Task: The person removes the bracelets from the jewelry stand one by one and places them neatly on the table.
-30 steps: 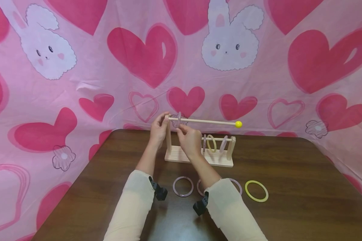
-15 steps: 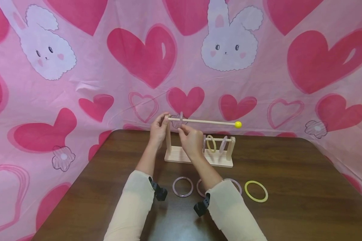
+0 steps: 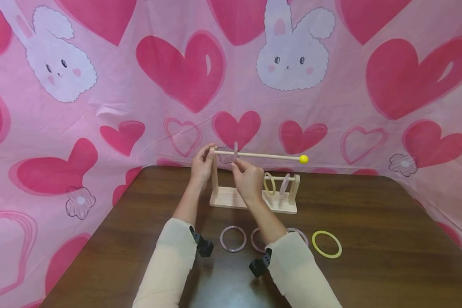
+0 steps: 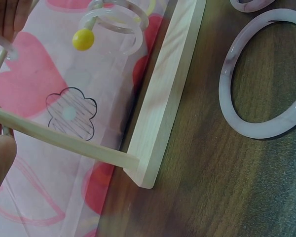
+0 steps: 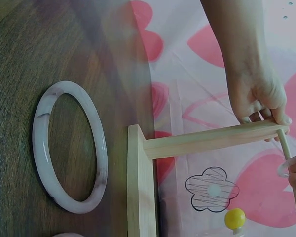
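The left hand [image 3: 202, 166] grips the top of the tall left post [image 3: 215, 175] of a wooden rack, whose base [image 3: 231, 197] stands on the table. From that post an upper rod [image 3: 269, 155] runs right to a yellow ball [image 3: 303, 159]. A pale purple ring [image 3: 236, 149] hangs around this rod, its lower edge pinched by the right hand [image 3: 249, 179]. Behind the right hand, a lower rod bears a yellow ring [image 3: 269, 184] and a pale ring [image 3: 285, 185]. In the right wrist view the left hand [image 5: 259, 96] wraps the post top.
Along the table in front of the rack lie a pale purple ring [image 3: 233, 239], two more partly covered by the right forearm, and a yellow ring [image 3: 327, 244]. A pink cloth [image 3: 158, 98] with hearts and rabbits hangs behind the table [image 3: 138, 256].
The right hand has moved the pinched ring a little to the right along the upper rod. It now covers another ring on the lower rod. The left hand has stayed on the post.
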Demonstrator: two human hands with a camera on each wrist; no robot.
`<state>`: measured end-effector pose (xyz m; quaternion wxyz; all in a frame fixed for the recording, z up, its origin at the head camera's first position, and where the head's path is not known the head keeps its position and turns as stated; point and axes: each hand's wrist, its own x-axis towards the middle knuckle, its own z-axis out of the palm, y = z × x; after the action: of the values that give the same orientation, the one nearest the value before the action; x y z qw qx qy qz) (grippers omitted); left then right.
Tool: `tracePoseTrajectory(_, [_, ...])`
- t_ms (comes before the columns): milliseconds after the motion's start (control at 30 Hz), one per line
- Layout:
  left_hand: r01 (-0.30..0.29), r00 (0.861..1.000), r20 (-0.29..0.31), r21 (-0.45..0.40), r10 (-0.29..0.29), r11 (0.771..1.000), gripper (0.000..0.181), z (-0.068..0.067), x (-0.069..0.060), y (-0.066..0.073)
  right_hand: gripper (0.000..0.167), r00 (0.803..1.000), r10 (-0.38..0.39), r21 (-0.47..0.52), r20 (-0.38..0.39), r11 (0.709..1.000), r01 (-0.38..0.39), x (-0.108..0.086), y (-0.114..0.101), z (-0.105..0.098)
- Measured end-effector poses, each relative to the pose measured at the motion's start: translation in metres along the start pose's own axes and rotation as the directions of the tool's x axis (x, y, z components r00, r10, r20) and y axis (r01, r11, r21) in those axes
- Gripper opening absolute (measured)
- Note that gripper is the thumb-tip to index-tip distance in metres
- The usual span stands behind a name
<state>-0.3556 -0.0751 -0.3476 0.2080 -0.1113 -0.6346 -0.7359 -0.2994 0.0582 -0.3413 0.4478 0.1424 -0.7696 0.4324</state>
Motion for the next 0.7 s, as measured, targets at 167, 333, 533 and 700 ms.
tracePoseTrajectory(167, [0.009, 1.000, 0.000, 0.006, -0.009, 1.000, 0.029, 0.000, 0.000, 0.000, 0.011, 1.000, 0.010, 0.006, -0.024, 1.000, -0.010, 0.000, 0.003, -0.005])
tracePoseTrajectory(333, [0.020, 1.000, -0.005, 0.005, -0.020, 1.000, 0.030, 0.000, 0.000, 0.001, 0.012, 0.998, 0.041, 0.026, -0.037, 0.999, -0.041, 0.001, 0.006, -0.009])
tracePoseTrajectory(533, [0.010, 1.000, 0.004, 0.004, -0.010, 1.000, 0.031, 0.000, 0.000, 0.001, 0.012, 0.998, 0.049, 0.024, -0.045, 0.999, -0.048, 0.002, 0.009, -0.013])
tracePoseTrajectory(700, [0.004, 1.000, 0.000, -0.004, -0.004, 1.000, 0.029, 0.000, 0.000, 0.001, 0.012, 0.997, 0.066, 0.026, -0.047, 0.998, -0.065, 0.002, 0.010, -0.016])
